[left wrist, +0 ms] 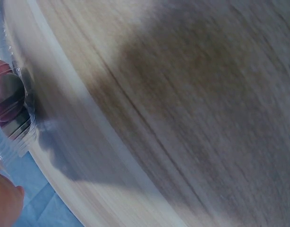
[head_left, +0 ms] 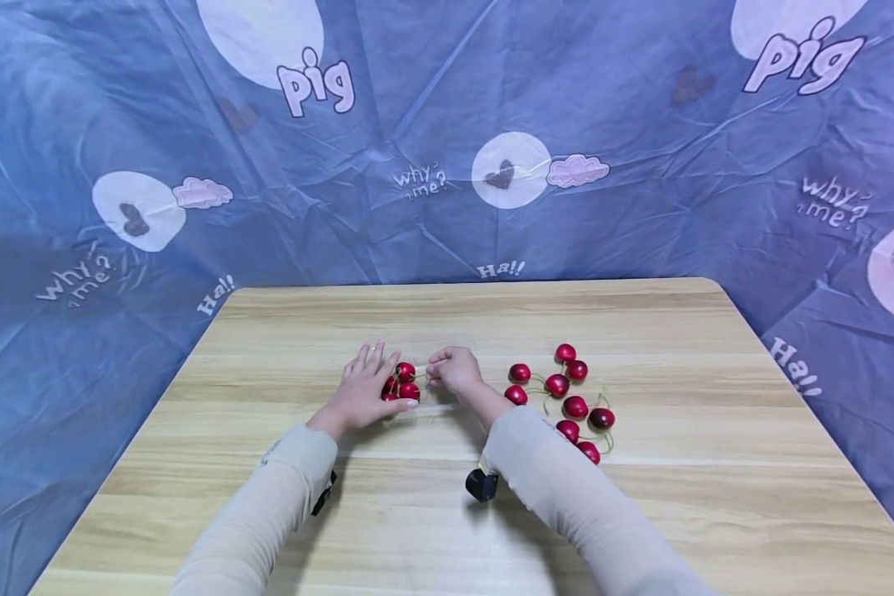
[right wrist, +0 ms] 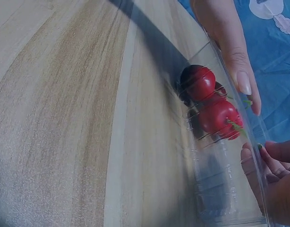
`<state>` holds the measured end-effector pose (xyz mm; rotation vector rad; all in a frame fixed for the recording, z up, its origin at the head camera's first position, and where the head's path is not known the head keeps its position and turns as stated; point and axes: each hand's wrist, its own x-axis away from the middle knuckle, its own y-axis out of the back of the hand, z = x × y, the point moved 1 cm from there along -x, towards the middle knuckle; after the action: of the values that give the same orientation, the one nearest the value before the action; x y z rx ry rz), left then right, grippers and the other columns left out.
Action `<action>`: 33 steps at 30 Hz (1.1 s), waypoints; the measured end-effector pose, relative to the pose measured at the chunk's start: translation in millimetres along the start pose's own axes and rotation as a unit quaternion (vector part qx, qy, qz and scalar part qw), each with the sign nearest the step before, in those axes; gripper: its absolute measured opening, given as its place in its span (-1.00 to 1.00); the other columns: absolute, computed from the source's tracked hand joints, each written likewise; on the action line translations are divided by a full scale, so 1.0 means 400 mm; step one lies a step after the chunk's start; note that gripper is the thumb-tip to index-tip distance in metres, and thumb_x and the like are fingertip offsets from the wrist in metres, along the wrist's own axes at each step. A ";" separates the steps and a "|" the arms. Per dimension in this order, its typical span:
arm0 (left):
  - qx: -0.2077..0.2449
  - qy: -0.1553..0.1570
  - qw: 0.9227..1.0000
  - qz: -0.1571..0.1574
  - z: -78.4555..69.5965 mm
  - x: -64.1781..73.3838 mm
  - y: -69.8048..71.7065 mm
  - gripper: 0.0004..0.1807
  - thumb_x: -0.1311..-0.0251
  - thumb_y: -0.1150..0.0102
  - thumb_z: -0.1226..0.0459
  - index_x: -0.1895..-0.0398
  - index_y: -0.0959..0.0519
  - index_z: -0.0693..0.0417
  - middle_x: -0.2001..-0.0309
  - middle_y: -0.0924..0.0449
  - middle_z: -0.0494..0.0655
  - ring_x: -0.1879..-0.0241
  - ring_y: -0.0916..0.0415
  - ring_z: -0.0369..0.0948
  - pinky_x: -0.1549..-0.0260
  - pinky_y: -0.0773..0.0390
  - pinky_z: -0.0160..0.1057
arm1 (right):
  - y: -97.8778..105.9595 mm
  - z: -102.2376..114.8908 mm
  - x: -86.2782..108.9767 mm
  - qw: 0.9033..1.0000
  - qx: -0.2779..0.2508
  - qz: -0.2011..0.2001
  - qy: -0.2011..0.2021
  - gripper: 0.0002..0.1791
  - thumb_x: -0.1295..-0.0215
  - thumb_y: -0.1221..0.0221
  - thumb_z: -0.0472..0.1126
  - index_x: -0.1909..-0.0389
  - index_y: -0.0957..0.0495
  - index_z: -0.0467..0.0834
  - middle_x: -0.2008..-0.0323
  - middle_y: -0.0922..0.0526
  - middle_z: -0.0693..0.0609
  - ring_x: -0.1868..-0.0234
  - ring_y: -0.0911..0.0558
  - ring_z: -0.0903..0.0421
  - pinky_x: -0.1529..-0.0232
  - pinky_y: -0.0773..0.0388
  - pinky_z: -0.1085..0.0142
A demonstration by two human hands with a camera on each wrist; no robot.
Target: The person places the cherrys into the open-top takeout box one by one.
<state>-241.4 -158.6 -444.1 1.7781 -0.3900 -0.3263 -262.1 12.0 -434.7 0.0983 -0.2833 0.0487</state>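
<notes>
A clear plastic container lies on the table with several red cherries in its left part. Over its left side is my left hand, fingers spread, with the thumb along the near side of the cherries. My right hand is at the container's right part, thumb and fingertips together. They pinch a thin green cherry stem, of which only the tip shows in the right wrist view. In the left wrist view, dark red cherries show through the container wall at the left edge.
Several loose cherries with green stems lie on the wooden table, right of the container and beside the right forearm. A blue printed cloth hangs behind the table. Small black cameras sit at the wrists.
</notes>
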 end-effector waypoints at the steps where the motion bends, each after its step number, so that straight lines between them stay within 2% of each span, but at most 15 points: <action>1: -0.001 0.002 1.000 0.001 0.001 0.000 0.000 0.02 0.13 0.26 -0.40 -0.31 0.03 0.07 -0.31 0.28 0.20 -0.25 0.40 0.16 -0.12 0.15 0.12 | 0.001 0.001 0.001 1.000 -0.004 0.001 -0.001 -0.80 -0.03 -0.05 -0.55 0.26 -0.44 -0.49 0.46 -0.57 -0.22 0.41 -0.58 -0.03 0.30 -0.53 0.23; 9: -0.005 0.006 1.000 0.013 0.005 0.002 0.003 0.04 0.14 0.31 -0.42 -0.32 0.06 0.06 -0.31 0.33 0.18 -0.25 0.42 0.15 -0.12 0.17 0.12 | 0.010 0.016 0.004 1.000 -0.020 0.003 -0.011 -0.76 -0.05 -0.04 -0.53 0.21 -0.43 -0.47 0.42 -0.54 -0.20 0.30 -0.56 -0.13 0.22 -0.49 0.17; 17: -0.003 0.005 1.000 0.012 0.007 0.003 0.004 0.04 0.13 0.29 -0.41 -0.31 0.05 0.08 -0.31 0.33 0.19 -0.24 0.42 0.16 -0.12 0.18 0.13 | 0.000 0.009 -0.008 1.000 -0.002 -0.003 -0.006 -0.81 -0.02 -0.06 -0.54 0.28 -0.45 -0.46 0.51 -0.53 -0.13 0.52 -0.53 0.09 0.27 -0.52 0.20; 25: -0.001 0.000 1.000 0.004 0.008 -0.002 0.004 0.02 0.12 0.25 -0.39 -0.31 0.02 0.09 -0.31 0.29 0.21 -0.24 0.39 0.17 -0.11 0.16 0.14 | -0.016 0.007 -0.013 1.000 0.016 -0.008 -0.002 -0.87 0.01 -0.09 -0.53 0.37 -0.49 -0.42 0.53 -0.55 -0.13 0.59 -0.50 0.15 0.34 -0.53 0.24; 33: -0.002 -0.004 1.000 -0.004 0.011 -0.008 0.003 -0.01 0.10 0.19 -0.36 -0.31 0.01 0.08 -0.31 0.28 0.21 -0.24 0.37 0.17 -0.12 0.15 0.12 | -0.026 0.004 -0.023 1.000 0.022 0.005 0.009 -0.86 0.01 -0.09 -0.53 0.36 -0.48 -0.44 0.49 -0.57 -0.18 0.44 -0.58 -0.01 0.37 -0.54 0.28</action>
<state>-246.2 -161.2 -444.0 1.7762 -0.3874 -0.3392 -270.7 1.2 -436.6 0.1408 -0.2648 0.0652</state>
